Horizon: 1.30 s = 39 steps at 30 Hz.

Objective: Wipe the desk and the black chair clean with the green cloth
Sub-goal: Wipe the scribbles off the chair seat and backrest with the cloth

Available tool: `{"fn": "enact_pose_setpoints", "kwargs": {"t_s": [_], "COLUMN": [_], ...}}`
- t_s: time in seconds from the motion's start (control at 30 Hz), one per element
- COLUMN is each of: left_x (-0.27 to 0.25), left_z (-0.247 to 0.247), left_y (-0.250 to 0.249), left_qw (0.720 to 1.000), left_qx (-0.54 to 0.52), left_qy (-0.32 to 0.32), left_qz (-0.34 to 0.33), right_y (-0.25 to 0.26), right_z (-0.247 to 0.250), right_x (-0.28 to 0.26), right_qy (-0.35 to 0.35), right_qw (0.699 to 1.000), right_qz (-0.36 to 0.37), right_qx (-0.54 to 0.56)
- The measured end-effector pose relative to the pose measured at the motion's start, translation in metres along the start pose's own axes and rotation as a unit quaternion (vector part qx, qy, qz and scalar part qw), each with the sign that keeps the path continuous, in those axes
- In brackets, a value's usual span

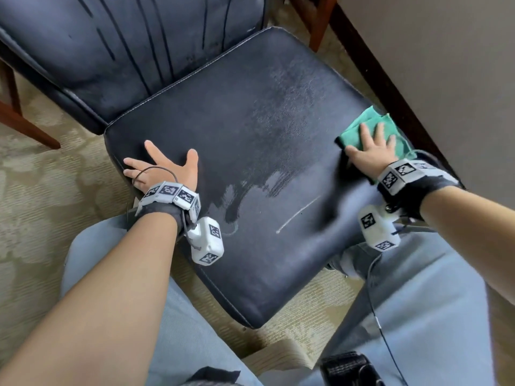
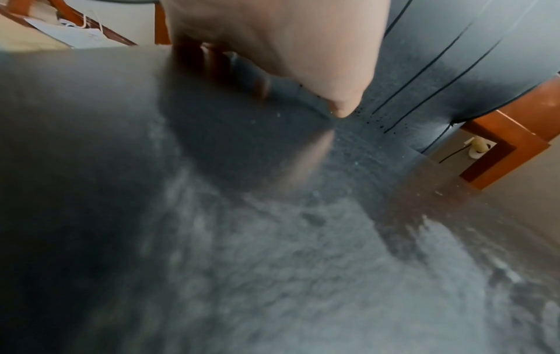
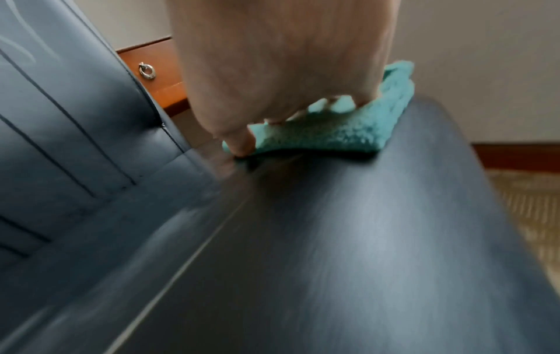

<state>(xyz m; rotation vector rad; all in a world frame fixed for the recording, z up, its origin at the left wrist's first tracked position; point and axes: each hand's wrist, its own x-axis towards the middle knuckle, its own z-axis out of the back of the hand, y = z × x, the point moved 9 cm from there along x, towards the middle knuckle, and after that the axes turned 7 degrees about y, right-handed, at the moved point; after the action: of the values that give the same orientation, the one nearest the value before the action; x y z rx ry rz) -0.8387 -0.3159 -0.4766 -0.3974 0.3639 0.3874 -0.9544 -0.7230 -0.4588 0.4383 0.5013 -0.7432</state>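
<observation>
At the far left, patterned beige carpet (image 1: 41,190) is seen beneath a reddish wooden leg (image 1: 25,123). The left hand (image 1: 158,168) is laid flat, fingers spread, on the left edge of the black chair (image 1: 250,135) seat, with nothing held. The seat is a broad, padded square of smooth leather-like material with stitched piping; dull, streaky patches are spread across its middle, and a thin pale line (image 1: 298,215) is marked toward its front. Channelled seams are run down the backrest. At the seat's right edge, the folded green cloth (image 1: 370,126), nubby in texture, is pressed down under the straight, spread fingers of the right hand (image 1: 370,151). Containers are not visible.
</observation>
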Motion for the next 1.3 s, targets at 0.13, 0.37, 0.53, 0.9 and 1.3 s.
{"fn": "enact_pose_setpoints", "kwargs": {"t_s": [0.13,0.37,0.53,0.9,1.3], "left_x": [-0.001,-0.002,-0.001,-0.007,-0.012], "left_z": [0.002,0.001,-0.002,0.002,0.006], "left_y": [0.002,-0.001,0.003,0.003,0.009], "left_qw": [1.000,1.000,1.000,1.000,1.000], "left_qx": [-0.004,0.004,0.023,0.021,0.025], "left_qy": [0.000,0.008,0.006,-0.005,-0.010], "left_qz": [-0.001,0.008,0.010,0.008,0.005], "right_y": [0.017,0.006,-0.018,0.031,0.023], "right_z": [-0.037,-0.022,0.019,-0.002,0.033], "right_x": [-0.030,-0.013,0.026,0.017,0.062], "right_qy": [0.020,-0.005,-0.016,-0.036,-0.008], "right_qw": [0.999,0.998,0.998,0.992,0.992], "right_qz": [-0.006,0.046,0.055,0.114,0.108], "right_qx": [0.036,0.040,0.032,-0.039,-0.059]}}
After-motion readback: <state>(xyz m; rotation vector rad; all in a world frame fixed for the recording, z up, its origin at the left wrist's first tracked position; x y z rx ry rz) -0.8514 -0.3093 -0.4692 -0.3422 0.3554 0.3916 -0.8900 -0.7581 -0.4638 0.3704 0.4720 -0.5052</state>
